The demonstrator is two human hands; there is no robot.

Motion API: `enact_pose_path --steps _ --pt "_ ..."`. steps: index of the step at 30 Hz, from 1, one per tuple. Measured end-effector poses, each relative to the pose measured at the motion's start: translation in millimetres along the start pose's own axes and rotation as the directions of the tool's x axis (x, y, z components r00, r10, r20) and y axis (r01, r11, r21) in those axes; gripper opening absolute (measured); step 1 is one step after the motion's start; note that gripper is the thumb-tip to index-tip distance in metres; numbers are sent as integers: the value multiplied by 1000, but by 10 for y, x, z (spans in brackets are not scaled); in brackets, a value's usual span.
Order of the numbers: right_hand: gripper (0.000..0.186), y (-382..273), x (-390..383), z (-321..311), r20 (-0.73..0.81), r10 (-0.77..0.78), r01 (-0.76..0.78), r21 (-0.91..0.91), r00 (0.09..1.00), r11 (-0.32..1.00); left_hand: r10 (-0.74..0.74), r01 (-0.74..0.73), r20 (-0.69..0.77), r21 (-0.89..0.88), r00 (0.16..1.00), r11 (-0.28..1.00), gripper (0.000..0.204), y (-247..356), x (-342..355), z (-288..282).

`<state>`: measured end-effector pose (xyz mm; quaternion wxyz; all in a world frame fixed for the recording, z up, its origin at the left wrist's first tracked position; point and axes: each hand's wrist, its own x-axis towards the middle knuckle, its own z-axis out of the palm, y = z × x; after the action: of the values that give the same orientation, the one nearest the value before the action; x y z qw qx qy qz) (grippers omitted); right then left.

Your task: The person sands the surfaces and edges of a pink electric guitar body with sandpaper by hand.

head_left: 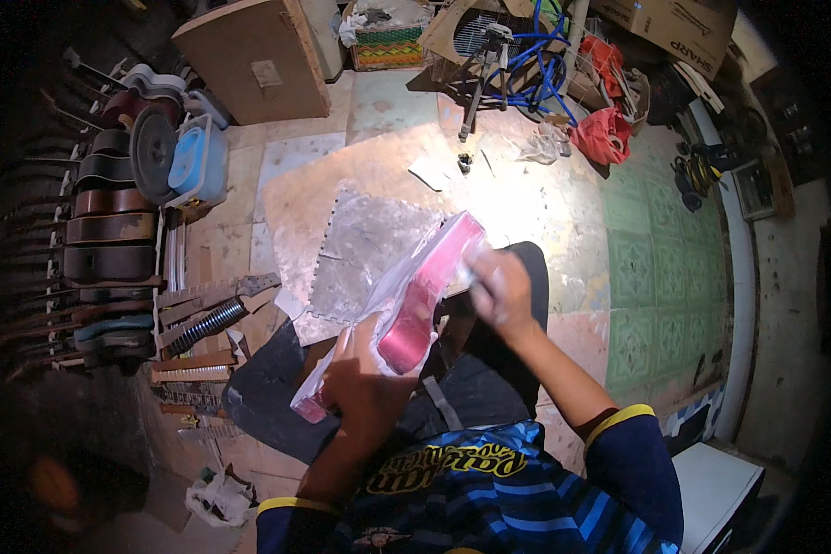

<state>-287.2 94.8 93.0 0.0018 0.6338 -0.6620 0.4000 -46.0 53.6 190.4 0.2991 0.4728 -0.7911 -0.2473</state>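
Observation:
A pink, guitar-like wooden body with whitish dusty patches lies on its side across my lap, its long side running up toward the middle of the view. My left hand is wrapped round its lower left part. My right hand, dusted white, is curled beside the upper right side of the body, with a small pale item at the fingertips that I cannot make out. Beyond the body, a worn grey mat lies on a tan board on the floor.
Guitars line a rack at the left, beside blue plastic tubs. A tilted brown panel, coiled blue hose and red bags stand beyond. A white box is at the lower right.

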Motion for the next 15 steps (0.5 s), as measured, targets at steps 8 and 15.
enact_pose_path --steps 8,15 --pt "53 16 37 50 -35 -9 9 -12 999 1000 28 -28 -35 0 999 1000 60 -49 -38 39" --pt "52 41 -86 88 84 -189 193 -37 978 981 -23 23 -4 -52 1000 998 58 -50 -98 76"
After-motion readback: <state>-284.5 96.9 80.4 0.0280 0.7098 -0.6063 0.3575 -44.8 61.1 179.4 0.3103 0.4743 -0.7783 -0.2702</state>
